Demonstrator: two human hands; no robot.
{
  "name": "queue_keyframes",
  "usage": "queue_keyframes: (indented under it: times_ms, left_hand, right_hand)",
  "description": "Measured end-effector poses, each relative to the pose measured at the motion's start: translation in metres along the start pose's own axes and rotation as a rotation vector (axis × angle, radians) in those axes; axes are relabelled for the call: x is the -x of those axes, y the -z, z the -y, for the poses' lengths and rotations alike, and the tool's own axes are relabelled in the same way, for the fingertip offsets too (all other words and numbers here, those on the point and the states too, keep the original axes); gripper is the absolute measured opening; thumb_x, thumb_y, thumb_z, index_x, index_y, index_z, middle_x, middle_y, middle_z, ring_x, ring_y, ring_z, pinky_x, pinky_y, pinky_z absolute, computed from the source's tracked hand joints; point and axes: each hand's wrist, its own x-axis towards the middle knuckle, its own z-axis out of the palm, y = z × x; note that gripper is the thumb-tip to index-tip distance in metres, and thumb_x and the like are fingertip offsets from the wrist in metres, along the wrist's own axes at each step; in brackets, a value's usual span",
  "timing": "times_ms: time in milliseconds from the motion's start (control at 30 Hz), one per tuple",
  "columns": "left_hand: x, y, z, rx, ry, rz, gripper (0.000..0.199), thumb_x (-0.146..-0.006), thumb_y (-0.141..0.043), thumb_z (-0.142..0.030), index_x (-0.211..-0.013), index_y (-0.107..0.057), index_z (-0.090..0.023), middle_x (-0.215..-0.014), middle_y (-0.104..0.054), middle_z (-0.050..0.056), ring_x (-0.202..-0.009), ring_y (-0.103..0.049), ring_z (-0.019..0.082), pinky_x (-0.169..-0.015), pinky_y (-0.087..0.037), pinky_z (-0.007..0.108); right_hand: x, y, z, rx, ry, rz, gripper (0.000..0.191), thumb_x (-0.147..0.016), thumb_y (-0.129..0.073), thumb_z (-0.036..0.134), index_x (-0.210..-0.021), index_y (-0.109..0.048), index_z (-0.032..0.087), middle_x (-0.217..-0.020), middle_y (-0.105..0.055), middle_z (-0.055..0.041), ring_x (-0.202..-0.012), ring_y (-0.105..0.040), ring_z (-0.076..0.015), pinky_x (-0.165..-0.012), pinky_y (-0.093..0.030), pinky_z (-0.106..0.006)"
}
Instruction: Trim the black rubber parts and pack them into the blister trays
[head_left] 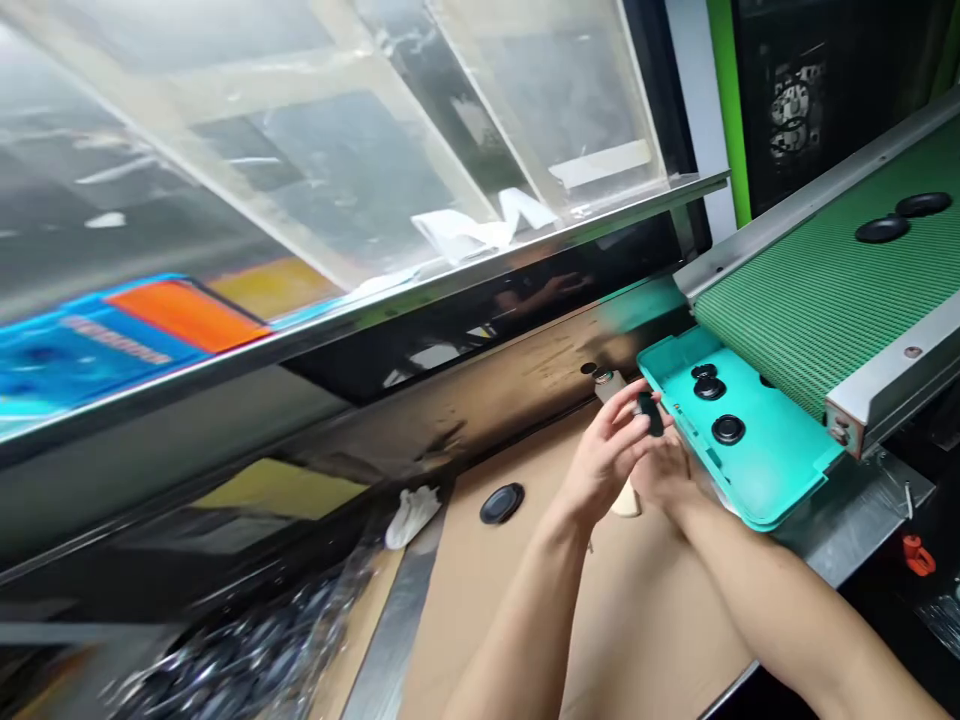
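Note:
My left hand [604,455] pinches a small round black plastic part [649,413] on edge between thumb and fingers, above the cardboard-covered table. Close behind it is my right hand [661,468], its fingers curled and partly hidden by the left; what they hold, if anything, I cannot make out. A pale flat piece [627,502] shows on the cardboard below the hands. To their left, alone on the cardboard [480,620], lies a black round part [502,503]. The teal tray [780,470] beside my right hand carries several black round parts [728,430].
A green conveyor belt [817,300] ends above the tray, with two black discs [883,229] on it. A small bottle-like container [609,384] stands behind my hands. Many dark parts [247,640] in clear plastic lie lower left. Orange-handled tool [918,556] at right.

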Motion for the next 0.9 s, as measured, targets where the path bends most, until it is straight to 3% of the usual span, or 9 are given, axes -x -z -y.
queue_keyframes:
  times_ms: [67,133,267,367,467,633,700,800,900]
  left_hand:
    - [0.04,0.043,0.008,0.335,0.113,-0.127,0.052,-0.091,-0.063,-0.032,-0.142,-0.053,-0.028,-0.138,-0.061,0.014,-0.106,-0.069,0.027,-0.085,-0.056,0.036]
    - [0.075,0.081,0.024,0.559,0.166,-0.226,0.045,-0.094,-0.058,-0.032,-0.138,-0.056,-0.023,-0.135,-0.062,0.018,-0.1,-0.07,0.025,-0.077,-0.057,0.032]
    - [0.113,0.118,0.051,0.801,0.094,-0.327,0.042,-0.097,-0.047,-0.026,-0.137,-0.058,-0.024,-0.136,-0.061,0.017,-0.106,-0.068,0.026,-0.079,-0.056,0.032]
    - [0.116,0.122,0.053,0.871,0.056,-0.316,0.043,-0.099,-0.043,-0.025,-0.141,-0.056,-0.026,-0.135,-0.061,0.016,-0.106,-0.067,0.026,-0.078,-0.055,0.032]
    - [0.113,0.126,0.048,0.912,0.049,-0.282,0.042,-0.102,-0.04,-0.034,-0.139,-0.056,-0.024,-0.129,-0.064,0.018,-0.093,-0.068,0.022,-0.071,-0.053,0.028]
    - [0.108,0.131,0.054,0.913,0.083,-0.325,0.048,-0.101,-0.039,-0.05,-0.128,-0.062,-0.017,-0.104,-0.071,0.017,-0.067,-0.062,0.016,-0.057,-0.048,0.025]
    - [0.104,0.127,0.059,0.921,0.113,-0.355,0.043,-0.103,-0.039,-0.044,-0.123,-0.064,-0.016,-0.103,-0.072,0.014,-0.073,-0.065,0.016,-0.063,-0.053,0.027]
    - [0.1,0.116,0.065,0.952,0.137,-0.351,0.039,-0.104,-0.038,-0.037,-0.119,-0.065,-0.014,-0.113,-0.071,0.013,-0.093,-0.069,0.019,-0.087,-0.055,0.032]
    - [0.098,0.107,0.066,0.969,0.107,-0.339,0.043,-0.104,-0.036,-0.04,-0.119,-0.065,-0.012,-0.122,-0.069,0.015,-0.112,-0.067,0.023,-0.104,-0.049,0.037]
  right_hand:
    - [0.002,-0.002,0.007,0.101,-0.01,0.019,0.022,-0.098,-0.052,0.022,-0.106,-0.07,0.012,-0.107,-0.069,-0.0153,-0.109,-0.06,-0.0283,-0.098,-0.044,-0.047]
    - [0.006,0.002,0.02,0.243,0.016,0.015,0.027,-0.099,-0.051,0.03,-0.109,-0.069,0.013,-0.115,-0.067,-0.0184,-0.113,-0.056,-0.0313,-0.097,-0.041,-0.048]
    - [0.023,0.007,0.055,0.392,0.014,0.102,0.049,-0.1,-0.045,0.053,-0.111,-0.068,0.011,-0.11,-0.066,-0.021,-0.107,-0.058,-0.0337,-0.09,-0.042,-0.048]
    - [0.033,-0.003,0.069,0.471,0.021,0.197,0.044,-0.096,-0.055,0.05,-0.117,-0.066,0.012,-0.115,-0.064,-0.0224,-0.105,-0.059,-0.0354,-0.083,-0.045,-0.044]
    - [0.033,-0.014,0.063,0.463,0.11,0.208,0.032,-0.096,-0.057,0.036,-0.121,-0.065,0.017,-0.115,-0.063,-0.0192,-0.107,-0.058,-0.0338,-0.082,-0.045,-0.041]
    - [0.029,-0.015,0.057,0.129,0.361,-0.044,0.038,-0.097,-0.053,0.035,-0.132,-0.061,0.021,-0.121,-0.062,-0.0127,-0.107,-0.055,-0.0268,-0.095,-0.044,-0.04]
    - [0.034,-0.014,0.066,0.041,0.474,-0.075,0.04,-0.098,-0.051,0.037,-0.134,-0.061,0.02,-0.128,-0.06,-0.0124,-0.109,-0.054,-0.0257,-0.096,-0.045,-0.039]
    - [0.044,-0.018,0.083,0.094,0.596,0.047,0.038,-0.1,-0.048,0.032,-0.133,-0.062,0.02,-0.134,-0.058,-0.0119,-0.107,-0.052,-0.0254,-0.094,-0.046,-0.038]
    - [0.051,-0.026,0.093,0.256,0.535,0.053,0.039,-0.1,-0.045,0.029,-0.134,-0.062,0.021,-0.137,-0.057,-0.0124,-0.106,-0.049,-0.0278,-0.091,-0.045,-0.041]
